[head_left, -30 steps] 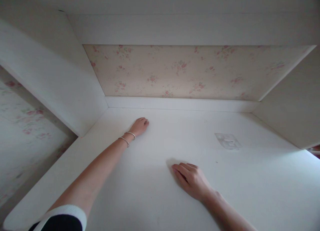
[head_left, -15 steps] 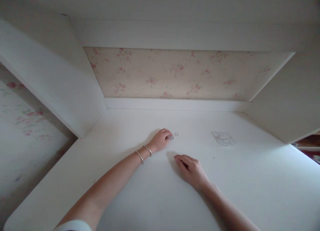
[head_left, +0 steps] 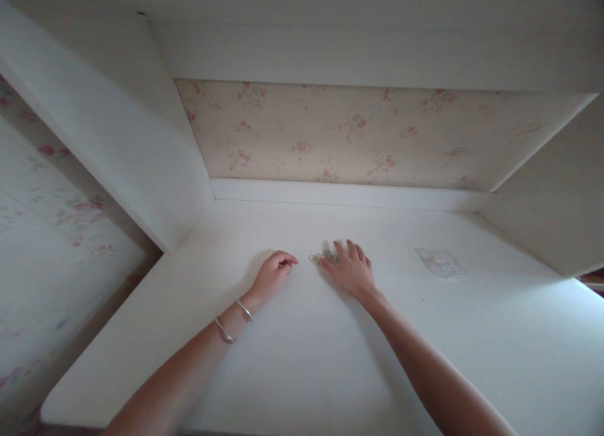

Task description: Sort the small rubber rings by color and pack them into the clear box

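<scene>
A small cluster of thin, gold-coloured rings [head_left: 314, 258] lies on the white tabletop [head_left: 283, 360], just left of my right thumb. Beside them, some grey, roundish small pieces [head_left: 331, 256] show partly under my right hand [head_left: 352, 269]; their kind is unclear. That hand has its fingers spread over the pieces, with the thumb touching or very near the rings. To the left, my left hand [head_left: 276, 272] is closed in a pinch just above the table. What it pinches, if anything, is too small to name. Two silver bangles [head_left: 233, 326] circle the left wrist.
A flat, clear plastic bag or packet [head_left: 440, 263] lies to the right. White side panels [head_left: 123, 128] flank the table, an overhang [head_left: 368, 52] runs above, and floral wallpaper [head_left: 330, 134] covers the back wall. A tiny dark speck [head_left: 423, 300] is on the tabletop.
My right hand has moved forward and opened over the small pieces. My left hand has drawn away to the left, still closed. More rings and grey pieces now show between the hands.
</scene>
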Demonstrator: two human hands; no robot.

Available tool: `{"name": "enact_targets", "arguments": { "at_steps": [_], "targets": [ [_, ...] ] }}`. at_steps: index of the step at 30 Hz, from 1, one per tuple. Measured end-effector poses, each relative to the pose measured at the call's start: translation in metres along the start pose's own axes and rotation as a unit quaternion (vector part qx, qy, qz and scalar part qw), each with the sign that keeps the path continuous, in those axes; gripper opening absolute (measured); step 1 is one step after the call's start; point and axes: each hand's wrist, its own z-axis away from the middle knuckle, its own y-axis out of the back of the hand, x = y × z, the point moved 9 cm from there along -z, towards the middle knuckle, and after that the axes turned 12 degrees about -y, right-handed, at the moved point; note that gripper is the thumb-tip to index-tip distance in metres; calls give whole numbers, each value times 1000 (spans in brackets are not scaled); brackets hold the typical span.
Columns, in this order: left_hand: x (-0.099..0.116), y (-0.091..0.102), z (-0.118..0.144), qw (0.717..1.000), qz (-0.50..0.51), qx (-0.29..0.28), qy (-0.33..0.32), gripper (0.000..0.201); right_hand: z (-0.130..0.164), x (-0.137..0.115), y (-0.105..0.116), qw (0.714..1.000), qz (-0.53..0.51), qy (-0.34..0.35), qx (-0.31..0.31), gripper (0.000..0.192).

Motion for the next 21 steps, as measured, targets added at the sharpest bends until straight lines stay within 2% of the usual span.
{"name": "enact_targets", "arguments": {
  "at_steps": [3,5,8,14,21],
  "targets": [
    [1,7,15,1000,16,-8,4,22,-8,-29,-14,999,26,27,-34,63],
    [5,8,18,1000,11,-12,-18,22,-7,-47,-23,996,27,67,-52,52],
    [12,2,19,997,-8,-28,-65,24,0,-62,-27,992,14,115,-48,37],
    [18,-7,21,993,-21,-56,-98,25,11,-70,-24,984,-4,170,-49,31],
    [14,-6,20,993,-50,-56,-96,23,-7,-73,-23,982,-49,172,-64,25]
  ]
}}
